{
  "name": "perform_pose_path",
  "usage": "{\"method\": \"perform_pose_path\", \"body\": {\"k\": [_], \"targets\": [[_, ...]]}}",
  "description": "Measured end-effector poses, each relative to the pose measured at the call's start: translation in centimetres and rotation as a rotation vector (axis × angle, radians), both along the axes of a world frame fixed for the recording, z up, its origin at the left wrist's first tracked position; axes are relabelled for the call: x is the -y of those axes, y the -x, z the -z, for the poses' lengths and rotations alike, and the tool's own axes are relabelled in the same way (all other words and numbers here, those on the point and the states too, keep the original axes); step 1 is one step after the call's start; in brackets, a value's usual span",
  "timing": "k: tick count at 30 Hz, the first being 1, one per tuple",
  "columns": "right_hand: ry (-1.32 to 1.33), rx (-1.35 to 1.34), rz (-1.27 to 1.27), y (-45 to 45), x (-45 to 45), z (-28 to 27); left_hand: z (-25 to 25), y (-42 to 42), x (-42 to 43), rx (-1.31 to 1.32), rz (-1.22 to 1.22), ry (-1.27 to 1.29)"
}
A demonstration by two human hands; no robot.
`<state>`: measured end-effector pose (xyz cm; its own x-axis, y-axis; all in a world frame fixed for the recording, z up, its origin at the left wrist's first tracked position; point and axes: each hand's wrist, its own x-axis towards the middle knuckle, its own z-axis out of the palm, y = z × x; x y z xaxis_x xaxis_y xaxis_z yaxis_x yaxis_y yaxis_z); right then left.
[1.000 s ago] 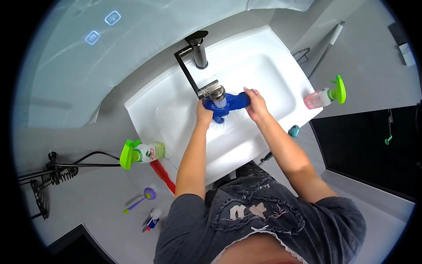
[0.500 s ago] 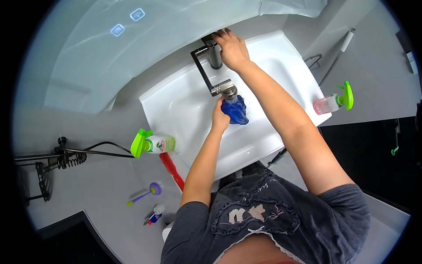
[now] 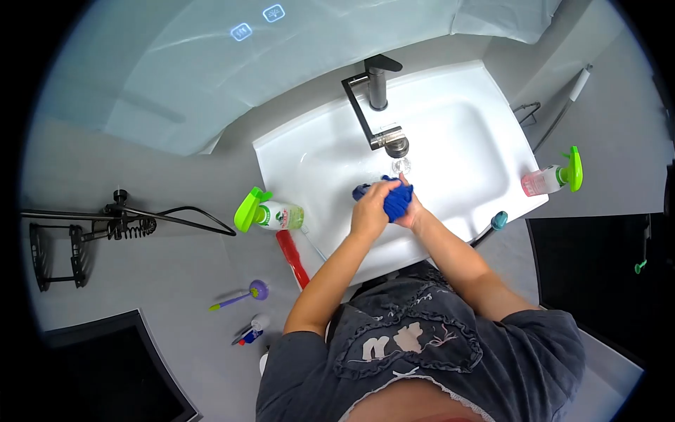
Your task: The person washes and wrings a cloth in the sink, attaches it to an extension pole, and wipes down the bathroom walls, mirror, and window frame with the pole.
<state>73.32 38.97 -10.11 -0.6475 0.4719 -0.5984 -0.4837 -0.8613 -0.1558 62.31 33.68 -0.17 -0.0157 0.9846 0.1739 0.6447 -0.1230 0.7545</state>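
Observation:
A bunched blue cloth point(image 3: 398, 203) is squeezed between my two hands over the near part of the white sink point(image 3: 481, 151). My left hand point(image 3: 370, 214) wraps its fingers around the cloth from the left. From the right, my right hand point(image 3: 413, 211) closes on the same cloth, its fingers partly hidden behind it. Just beyond the hands are the drain point(image 3: 401, 166) and the outlet of the dark jointed faucet point(image 3: 397, 146). The faucet's lever point(image 3: 384, 63) stands untouched at the back.
Green-topped spray bottles stand at the sink's left point(image 3: 280, 215) and right point(image 3: 545, 181) edges. A red strip-like object point(image 3: 292, 259) lies beside the left corner. A teal-headed brush-like item point(image 3: 498, 221) is at the front right edge. A large mirror point(image 3: 204, 77) overhangs the back.
My right hand has left the faucet lever and come down to the cloth. Both hands now grip the cloth, nearer to me and out from under the faucet outlet. The view has shifted.

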Motion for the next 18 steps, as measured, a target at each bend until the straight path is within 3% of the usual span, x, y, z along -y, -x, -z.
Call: {"method": "perform_pose_path", "body": {"k": [1,2,4,6,8,10,12,16,17,18], "targets": [[0.042,-0.339,0.033,0.5,-0.1,2.2,-0.2,-0.4,0.8,-0.003,0.056,-0.024],[-0.041,-0.363,-0.070,0.9,-0.3,3.6,-0.6,-0.7,1.5,-0.005,0.114,-0.046],[0.025,-0.538,0.025,0.9,0.6,0.4,-1.6,-1.1,2.6,0.018,0.221,0.063],[-0.030,-0.536,-0.005,1.0,0.6,-0.1,-1.8,-0.5,3.0,0.065,0.271,0.116],[0.099,-0.001,0.155,1.4,1.0,-1.2,-2.5,-0.4,3.6,0.181,0.292,0.060],[0.043,-0.266,0.137,1.2,0.5,-0.7,-2.1,0.1,3.4,0.189,0.324,0.076],[0.093,-0.272,0.167,0.6,0.6,-1.7,-0.3,1.0,3.1,0.356,0.214,-0.005],[-0.269,0.327,0.304,0.1,1.0,-3.9,3.0,2.9,2.3,0.849,-0.099,0.260],[-0.355,0.373,0.353,-0.1,1.4,-7.2,3.7,3.3,2.1,0.960,-0.213,0.393],[-0.515,0.519,0.295,0.1,1.2,-7.0,3.9,3.7,1.7,0.958,-0.200,0.401]]}}
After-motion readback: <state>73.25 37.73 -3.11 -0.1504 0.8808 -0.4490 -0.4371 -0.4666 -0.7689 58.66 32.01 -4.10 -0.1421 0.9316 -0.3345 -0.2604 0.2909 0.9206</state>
